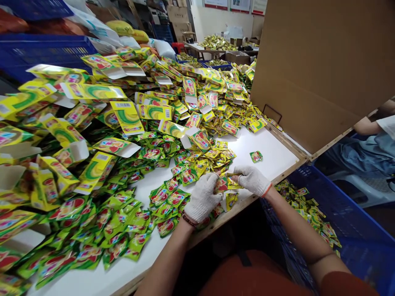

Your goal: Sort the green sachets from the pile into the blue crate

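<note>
My left hand (pixel 205 199), in a white knit glove, is closed on a small yellow-and-green printed carton (pixel 221 184) with a red fruit picture, near the table's front edge. My right hand (pixel 253 181), gloved too, has its fingers pinched at the carton's right end, on a small yellow sachet (pixel 233 183) partly hidden by the fingers. Just below, another yellow sachet (pixel 231 200) lies on the table. Green sachets (pixel 177 198) are heaped beside my left hand, and yellow sachets (pixel 212 158) beyond it. One single green sachet (pixel 256 156) lies apart, past my right hand.
Many open-ended yellow cartons (pixel 126 117) pile across the left and back of the white tabletop (pixel 274 144). A tall cardboard sheet (pixel 311 74) stands at the right. Below the wooden edge (pixel 285 173), a blue crate (pixel 361 230) holds sachets. Another person's arm (pixel 365 125) shows at far right.
</note>
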`<state>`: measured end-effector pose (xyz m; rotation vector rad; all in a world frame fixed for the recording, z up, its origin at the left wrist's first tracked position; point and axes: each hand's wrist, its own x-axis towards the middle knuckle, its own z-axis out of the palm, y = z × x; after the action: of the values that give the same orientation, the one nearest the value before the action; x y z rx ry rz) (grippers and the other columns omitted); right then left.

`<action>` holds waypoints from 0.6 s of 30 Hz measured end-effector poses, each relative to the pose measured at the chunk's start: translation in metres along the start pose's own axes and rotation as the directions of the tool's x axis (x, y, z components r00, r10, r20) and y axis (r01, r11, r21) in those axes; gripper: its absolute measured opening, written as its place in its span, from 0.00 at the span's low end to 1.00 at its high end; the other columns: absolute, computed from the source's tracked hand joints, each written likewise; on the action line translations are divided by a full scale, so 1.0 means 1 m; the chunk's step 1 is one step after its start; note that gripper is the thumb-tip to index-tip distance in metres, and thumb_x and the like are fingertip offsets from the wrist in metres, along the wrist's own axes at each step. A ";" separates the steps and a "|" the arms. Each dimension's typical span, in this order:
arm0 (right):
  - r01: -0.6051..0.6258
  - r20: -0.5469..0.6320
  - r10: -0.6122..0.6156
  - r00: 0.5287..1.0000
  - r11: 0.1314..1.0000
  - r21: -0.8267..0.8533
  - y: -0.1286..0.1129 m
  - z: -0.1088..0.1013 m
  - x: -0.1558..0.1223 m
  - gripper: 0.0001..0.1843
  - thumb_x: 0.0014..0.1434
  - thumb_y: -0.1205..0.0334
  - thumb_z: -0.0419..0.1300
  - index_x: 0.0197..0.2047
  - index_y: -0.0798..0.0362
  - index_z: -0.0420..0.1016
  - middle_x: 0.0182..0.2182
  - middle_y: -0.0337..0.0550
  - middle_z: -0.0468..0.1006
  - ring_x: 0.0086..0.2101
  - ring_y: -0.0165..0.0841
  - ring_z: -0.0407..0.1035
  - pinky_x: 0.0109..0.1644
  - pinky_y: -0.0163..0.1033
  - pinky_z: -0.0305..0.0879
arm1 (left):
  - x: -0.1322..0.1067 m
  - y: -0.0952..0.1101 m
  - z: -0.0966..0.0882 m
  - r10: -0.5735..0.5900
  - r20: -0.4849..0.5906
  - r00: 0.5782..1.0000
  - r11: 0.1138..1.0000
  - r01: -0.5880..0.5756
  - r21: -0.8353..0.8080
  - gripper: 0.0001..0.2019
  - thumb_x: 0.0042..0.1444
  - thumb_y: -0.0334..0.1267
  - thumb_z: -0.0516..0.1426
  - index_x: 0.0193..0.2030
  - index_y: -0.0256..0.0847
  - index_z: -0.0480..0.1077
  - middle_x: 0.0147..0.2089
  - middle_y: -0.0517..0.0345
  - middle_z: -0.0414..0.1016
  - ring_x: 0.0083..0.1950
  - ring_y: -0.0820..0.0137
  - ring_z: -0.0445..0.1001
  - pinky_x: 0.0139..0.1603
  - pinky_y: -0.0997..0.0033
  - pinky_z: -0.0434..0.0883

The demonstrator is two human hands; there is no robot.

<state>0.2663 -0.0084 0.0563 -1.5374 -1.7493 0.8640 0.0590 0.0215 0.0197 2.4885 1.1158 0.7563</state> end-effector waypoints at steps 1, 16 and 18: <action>0.024 0.028 -0.023 0.999 0.998 -0.057 -0.001 -0.003 0.003 0.07 0.58 0.65 0.59 0.31 0.54 0.77 0.25 0.36 0.75 0.29 0.28 0.65 0.34 0.32 0.60 | 0.000 -0.001 0.000 0.019 0.010 1.000 1.000 -0.019 0.015 0.28 0.44 0.28 0.57 0.56 0.39 0.66 0.50 0.47 0.72 0.54 0.57 0.71 0.56 0.56 0.71; 0.048 -0.130 -0.044 0.991 0.998 0.030 0.003 0.022 0.002 0.11 0.58 0.65 0.58 0.45 0.53 0.76 0.36 0.43 0.79 0.36 0.33 0.70 0.42 0.38 0.67 | -0.003 0.001 0.003 0.016 -0.053 0.998 0.999 -0.014 0.042 0.27 0.47 0.30 0.58 0.57 0.37 0.66 0.51 0.45 0.73 0.54 0.56 0.71 0.56 0.55 0.72; -0.025 -0.155 0.054 0.986 0.983 0.183 0.005 0.019 0.002 0.12 0.56 0.61 0.60 0.43 0.54 0.77 0.31 0.40 0.78 0.30 0.30 0.69 0.35 0.36 0.67 | -0.003 0.000 0.005 0.020 -0.099 0.995 0.998 -0.013 0.068 0.30 0.47 0.30 0.59 0.60 0.37 0.64 0.52 0.45 0.73 0.54 0.55 0.71 0.56 0.54 0.72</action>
<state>0.2532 -0.0076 0.0416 -1.4828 -1.4893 0.8692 0.0602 0.0187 0.0147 2.5432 1.1740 0.8705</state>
